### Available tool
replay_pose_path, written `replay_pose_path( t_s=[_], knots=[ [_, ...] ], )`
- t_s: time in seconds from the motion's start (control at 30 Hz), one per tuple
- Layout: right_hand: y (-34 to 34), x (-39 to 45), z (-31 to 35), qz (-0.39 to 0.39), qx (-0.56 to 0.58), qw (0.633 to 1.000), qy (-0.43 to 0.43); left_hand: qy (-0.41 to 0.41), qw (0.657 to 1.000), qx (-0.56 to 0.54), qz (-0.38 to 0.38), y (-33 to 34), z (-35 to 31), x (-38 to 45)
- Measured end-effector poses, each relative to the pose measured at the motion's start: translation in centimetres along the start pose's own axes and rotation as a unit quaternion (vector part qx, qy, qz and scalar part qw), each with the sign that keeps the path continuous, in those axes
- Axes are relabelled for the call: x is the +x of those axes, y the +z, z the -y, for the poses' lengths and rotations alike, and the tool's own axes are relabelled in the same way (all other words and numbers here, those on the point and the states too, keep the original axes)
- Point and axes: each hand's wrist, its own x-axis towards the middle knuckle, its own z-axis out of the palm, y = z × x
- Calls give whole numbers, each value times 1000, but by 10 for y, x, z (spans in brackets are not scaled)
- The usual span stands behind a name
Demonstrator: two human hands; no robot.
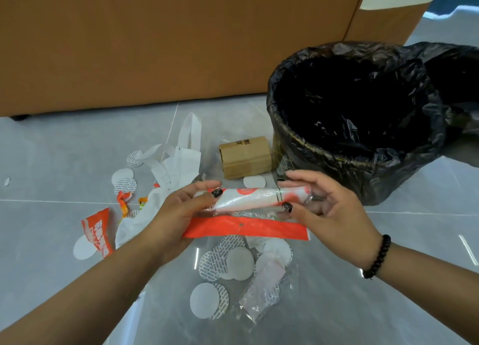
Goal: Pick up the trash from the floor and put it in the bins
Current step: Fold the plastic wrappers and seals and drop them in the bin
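Note:
Both hands hold an orange-and-white plastic wrapper [248,215] above the floor, its upper part rolled into a tube. My left hand [181,209] grips the left end and my right hand [318,202] pinches the right end. A bin lined with a black bag [363,163] stands just beyond my right hand, its mouth open. On the floor lie several white round seals [228,261], a clear plastic bag [261,292], a torn orange wrapper [97,233], a white fabric bag [178,160] and a small cardboard box [245,156].
A brown cabinet wall [155,46] runs across the back. A second black-lined bin [456,85] sits behind the first at the right edge. The grey tiled floor [51,150] extends to the left. A tiny white scrap [7,181] lies far left.

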Motion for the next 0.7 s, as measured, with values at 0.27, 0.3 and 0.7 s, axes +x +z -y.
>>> replay_pose_path(
  t_s=[0.27,0.3,0.7],
  knots=[
    [-4,4,2,-31,24,999,8,-12,1000,13,19,-6,7,0],
    [-4,4,1,-33,2,999,-2,-24,999,15,20,-4,8,-1],
    [-4,1,6,-2,32,999,40,-42,999,28,11,2,0,-8]
  ],
)
